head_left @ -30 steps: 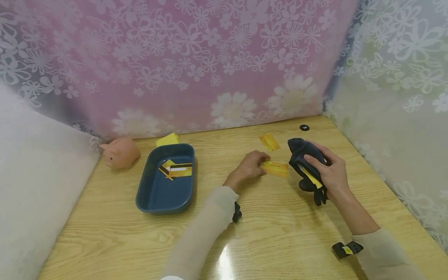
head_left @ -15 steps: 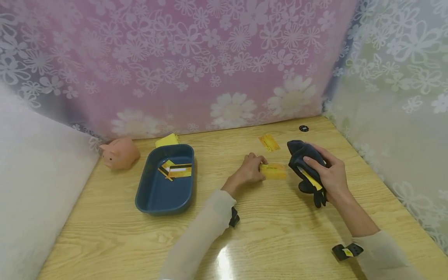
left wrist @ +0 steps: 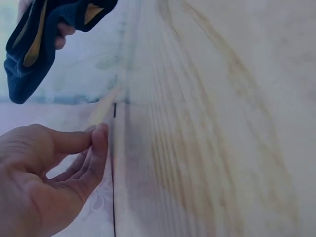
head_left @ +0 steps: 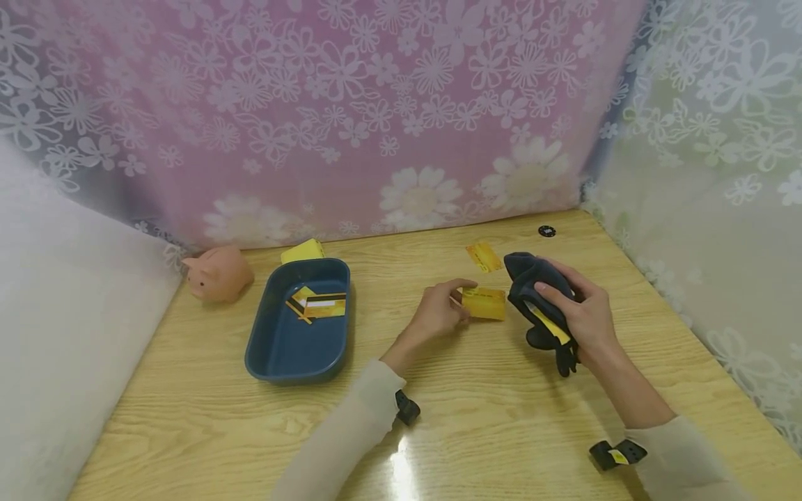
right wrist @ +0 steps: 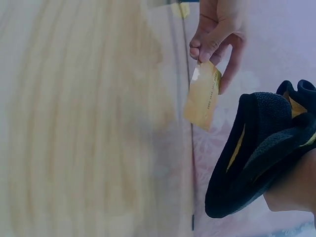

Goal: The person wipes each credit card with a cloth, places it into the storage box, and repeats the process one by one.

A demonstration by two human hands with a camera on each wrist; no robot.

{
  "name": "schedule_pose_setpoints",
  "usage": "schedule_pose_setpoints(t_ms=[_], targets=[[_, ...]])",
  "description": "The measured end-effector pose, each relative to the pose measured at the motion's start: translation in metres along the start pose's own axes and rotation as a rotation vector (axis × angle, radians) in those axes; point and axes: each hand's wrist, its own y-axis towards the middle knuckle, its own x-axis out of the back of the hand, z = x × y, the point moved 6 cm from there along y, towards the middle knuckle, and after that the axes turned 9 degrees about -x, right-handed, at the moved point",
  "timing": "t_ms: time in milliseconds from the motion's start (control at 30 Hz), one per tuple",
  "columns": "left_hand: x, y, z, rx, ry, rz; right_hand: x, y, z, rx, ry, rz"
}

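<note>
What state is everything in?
Yellow rectangular card: pinched in left grip
Navy fabric pouch: held in right grip, partly open
Blue rectangular plastic tray: uncovered, holding cards
Pink pig-shaped figure: upright
Black round chip: lying flat
Loose orange rectangular card: lying flat
Yellow object behind tray: partly hidden

Pink piggy bank [head_left: 218, 275] — far left, black disc [head_left: 547, 231], floral cloth [head_left: 351, 125]

Outside one bin [head_left: 294, 351] are two cards [head_left: 484, 304] [head_left: 484, 257], one cloth bundle [head_left: 528, 278], one pig figure [head_left: 218, 275], one disc [head_left: 547, 231] and one yellow item [head_left: 303, 250].
</note>
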Motion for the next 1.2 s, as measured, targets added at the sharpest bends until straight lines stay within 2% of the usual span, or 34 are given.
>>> schedule_pose_setpoints(t_ms=[167, 267, 367, 567, 800, 900, 1000, 1100, 1200], targets=[[0.022, -0.015, -0.004, -0.007, -0.162, -0.111, -0.018, -0.007, 0.009, 0.028, 0.014, 0.072], [0.036, -0.024, -0.009, -0.026, -0.301, -0.157, -0.031, -0.012, 0.015, 0.038, 0.010, 0.107], [0.051, -0.035, -0.015, -0.048, -0.384, -0.189, -0.045, -0.014, 0.019, 0.042, -0.002, 0.130], [0.073, -0.055, -0.027, -0.087, -0.345, -0.209, -0.080, -0.020, 0.023, 0.033, -0.054, 0.184], [0.085, -0.074, -0.035, -0.054, -0.326, -0.190, -0.122, -0.029, 0.024, 0.067, -0.104, 0.266], [0.090, -0.079, -0.038, -0.060, -0.369, -0.199, -0.135, -0.032, 0.023, 0.098, -0.124, 0.282], [0.093, -0.081, -0.040, -0.063, -0.440, -0.226, -0.143, -0.035, 0.025, 0.164, -0.173, 0.268], [0.095, -0.084, -0.039, -0.060, -0.503, -0.261, -0.146, -0.037, 0.028, 0.239, -0.242, 0.236], [0.096, -0.086, -0.037, -0.057, -0.530, -0.281, -0.146, -0.038, 0.030, 0.278, -0.304, 0.208]])
